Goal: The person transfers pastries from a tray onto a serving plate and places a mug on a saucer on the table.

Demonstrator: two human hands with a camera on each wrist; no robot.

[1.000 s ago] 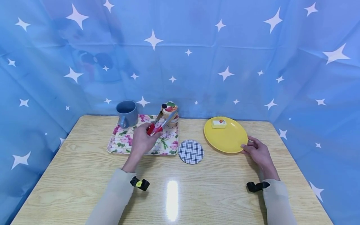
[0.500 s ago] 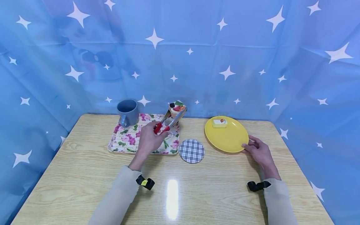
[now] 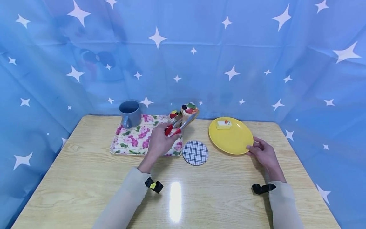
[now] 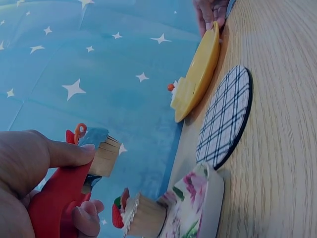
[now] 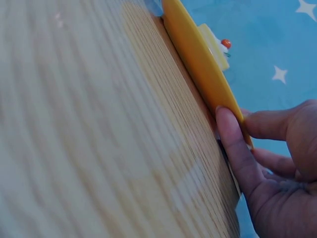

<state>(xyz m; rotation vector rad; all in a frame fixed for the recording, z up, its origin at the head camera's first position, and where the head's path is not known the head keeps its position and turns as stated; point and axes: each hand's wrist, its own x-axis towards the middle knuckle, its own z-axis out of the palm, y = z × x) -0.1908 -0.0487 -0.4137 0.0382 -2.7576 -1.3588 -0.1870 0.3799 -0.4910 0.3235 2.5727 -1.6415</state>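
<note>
My left hand [image 3: 160, 141] grips red-handled tongs [image 3: 169, 129], whose metal arms clasp a cupcake [image 3: 189, 109] topped with cream, fruit and a green leaf. This cupcake hangs in the air past the right edge of the flowered tray [image 3: 131, 150]. A second fruit-topped cupcake [image 4: 147, 216] stands on that tray, partly hidden by the tongs in the head view. On the right, my right hand [image 3: 265, 154] pinches the rim of a yellow plate [image 3: 231, 141] between thumb and fingers. A small cream-coloured cake slice [image 3: 223, 125] with a red topping sits near the plate's far edge.
A blue mug [image 3: 130, 114] stands at the tray's back left. Between tray and plate lies a round checked coaster [image 3: 195, 153]. Behind the wooden table [image 3: 211, 194] hangs a blue curtain [image 3: 183, 63] with white stars.
My left hand has carried the tongs and cupcake to the right, away from over the tray, uncovering the second cupcake. The right hand stays on the plate's rim.
</note>
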